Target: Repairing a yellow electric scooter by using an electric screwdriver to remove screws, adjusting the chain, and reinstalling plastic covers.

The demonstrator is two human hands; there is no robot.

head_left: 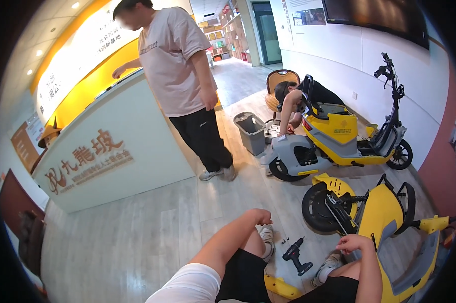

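White-sleeved left arm (220, 242) ends in a loosely curled left hand (260, 217); the right hand (355, 243) is bent too, and whether either pinches anything I cannot tell. Between 2 shoes (328, 268) lies a black drill (294, 255), best lifted by its handle, clear of the small dark pieces (283, 241) beside it. Beyond a toppled yellow scooter (377, 213) stands an open grey bin (253, 143), contents unclear.

A pale grey wood-look plank floor (137, 227) runs beneath a long white reception counter (147, 136) with brown lettering. Round recessed ceiling lights (75, 5) glow above a yellow-and-white wall (127, 50); opposite, a wide black screen (379, 17) hangs on a plain white wall (329, 55).
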